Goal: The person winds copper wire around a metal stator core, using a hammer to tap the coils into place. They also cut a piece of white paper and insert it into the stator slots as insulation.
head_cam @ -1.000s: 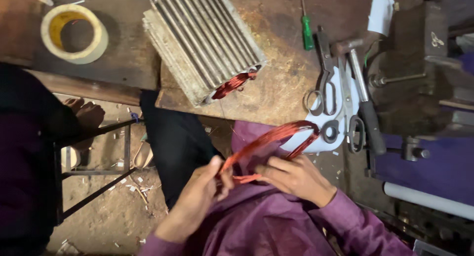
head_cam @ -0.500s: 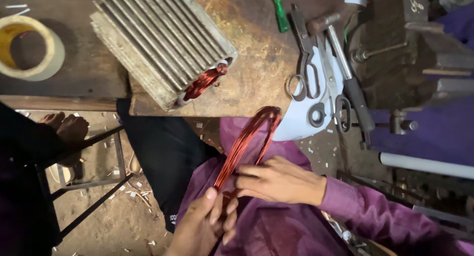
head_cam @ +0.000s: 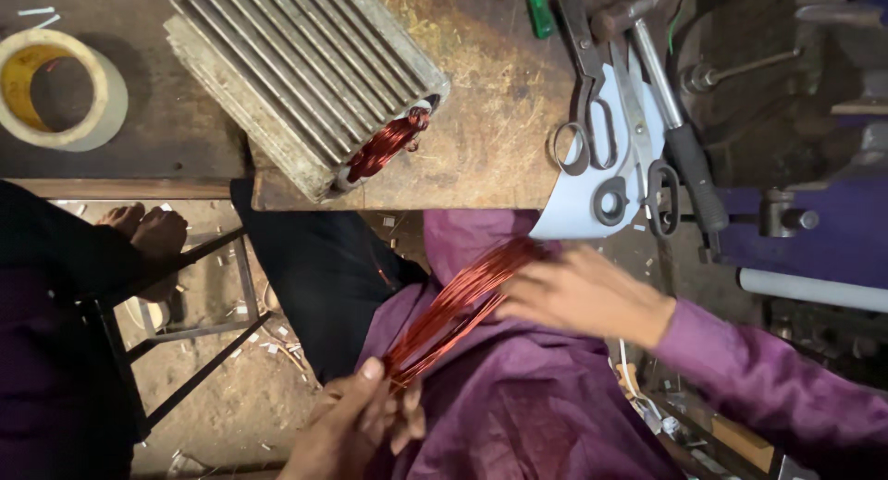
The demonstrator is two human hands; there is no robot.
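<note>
Left hand (head_cam: 356, 424) pinches the lower end of the reddish copper wire coil (head_cam: 453, 309); right hand (head_cam: 583, 290) grips its upper end, long axis slanting over the lap, below the wooden bench (head_cam: 490, 138) edge.

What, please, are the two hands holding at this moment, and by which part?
A copper wire coil, stretched between them: the left hand pinches its lower end, the right hand grips its upper end.
</note>
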